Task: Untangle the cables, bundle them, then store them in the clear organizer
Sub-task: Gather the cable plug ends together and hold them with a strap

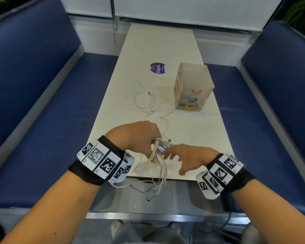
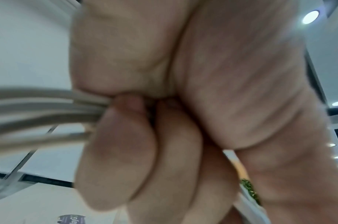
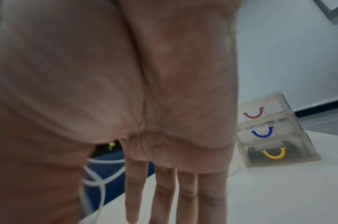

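White cables (image 1: 158,147), light and floppy, sit bunched in the left hand (image 1: 139,136), fingers curled round them, well short of the clear organizer (image 1: 192,88). Right hand (image 1: 185,157) hovers beside, fingers spread. Best gripped mid-bundle; ends dangle.

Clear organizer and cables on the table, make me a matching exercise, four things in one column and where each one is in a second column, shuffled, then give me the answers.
Things:
1. red U-shaped handle
2. yellow U-shaped handle
3. round purple sticker
4. gathered bunch of white cables

Places:
A. bottom drawer of the clear plastic three-drawer organizer
B. gripped in the left hand
C. top drawer of the organizer
D. flat on the white table, left of the organizer

Pairs: 1-C, 2-A, 3-D, 4-B
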Tool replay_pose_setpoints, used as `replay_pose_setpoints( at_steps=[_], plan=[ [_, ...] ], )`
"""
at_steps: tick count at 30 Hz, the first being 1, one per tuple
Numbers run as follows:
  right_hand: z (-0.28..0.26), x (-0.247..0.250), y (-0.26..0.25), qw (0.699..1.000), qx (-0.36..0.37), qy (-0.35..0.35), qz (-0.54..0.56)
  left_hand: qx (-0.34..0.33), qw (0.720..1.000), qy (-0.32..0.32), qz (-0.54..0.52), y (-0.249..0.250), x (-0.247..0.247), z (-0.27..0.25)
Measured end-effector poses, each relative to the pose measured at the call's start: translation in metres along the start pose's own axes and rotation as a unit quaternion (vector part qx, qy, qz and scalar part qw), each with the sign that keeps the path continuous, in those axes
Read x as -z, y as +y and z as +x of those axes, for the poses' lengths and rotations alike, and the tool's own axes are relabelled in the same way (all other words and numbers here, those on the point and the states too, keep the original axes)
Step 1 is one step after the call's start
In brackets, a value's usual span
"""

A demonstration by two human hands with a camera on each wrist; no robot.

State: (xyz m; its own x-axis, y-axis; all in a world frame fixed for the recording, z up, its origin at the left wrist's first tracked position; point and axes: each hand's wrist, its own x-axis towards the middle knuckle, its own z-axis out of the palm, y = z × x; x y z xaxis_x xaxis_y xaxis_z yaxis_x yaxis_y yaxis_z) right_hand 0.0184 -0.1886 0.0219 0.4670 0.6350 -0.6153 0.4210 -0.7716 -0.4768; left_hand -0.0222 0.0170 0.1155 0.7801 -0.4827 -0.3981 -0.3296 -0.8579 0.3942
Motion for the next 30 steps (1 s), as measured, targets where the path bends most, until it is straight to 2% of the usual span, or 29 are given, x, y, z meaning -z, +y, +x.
replay_pose_setpoints(
  at_steps=[5, 9, 13, 15, 18, 19, 20, 25, 30],
  plan=[
    [0.010, 0.018, -0.002, 0.997, 0.016, 0.067, 0.038, -0.022, 0.989, 0.070, -0.128, 0.005, 0.014, -0.008],
    [0.033, 0.017, 0.005, 0.991, 0.021, 0.124, 0.041, -0.054, 0.961, 0.118, -0.245, 0.013, 0.026, -0.015],
    [0.058, 0.018, 0.005, 0.981, -0.013, 0.192, 0.033, -0.090, 0.920, 0.170, -0.341, 0.022, 0.031, -0.022],
    [0.072, 0.017, 0.006, 0.975, -0.035, 0.221, 0.006, -0.078, 0.888, 0.218, -0.396, 0.021, 0.033, -0.021],
    [0.089, 0.012, 0.002, 0.971, -0.036, 0.229, -0.060, -0.069, 0.797, 0.265, -0.538, 0.017, 0.036, -0.021],
    [0.095, 0.009, 0.001, 0.968, -0.028, 0.234, -0.084, -0.071, 0.779, 0.271, -0.562, 0.016, 0.035, -0.021],
    [0.100, 0.007, -0.001, 0.966, -0.019, 0.234, -0.112, -0.073, 0.771, 0.275, -0.570, 0.017, 0.034, -0.021],
    [0.119, -0.003, 0.003, 0.950, -0.010, 0.227, -0.212, -0.042, 0.780, 0.307, -0.544, 0.017, 0.019, -0.017],
    [0.121, -0.008, 0.009, 0.903, -0.015, 0.276, -0.327, -0.014, 0.752, 0.335, -0.567, 0.010, 0.015, -0.013]
  ],
)
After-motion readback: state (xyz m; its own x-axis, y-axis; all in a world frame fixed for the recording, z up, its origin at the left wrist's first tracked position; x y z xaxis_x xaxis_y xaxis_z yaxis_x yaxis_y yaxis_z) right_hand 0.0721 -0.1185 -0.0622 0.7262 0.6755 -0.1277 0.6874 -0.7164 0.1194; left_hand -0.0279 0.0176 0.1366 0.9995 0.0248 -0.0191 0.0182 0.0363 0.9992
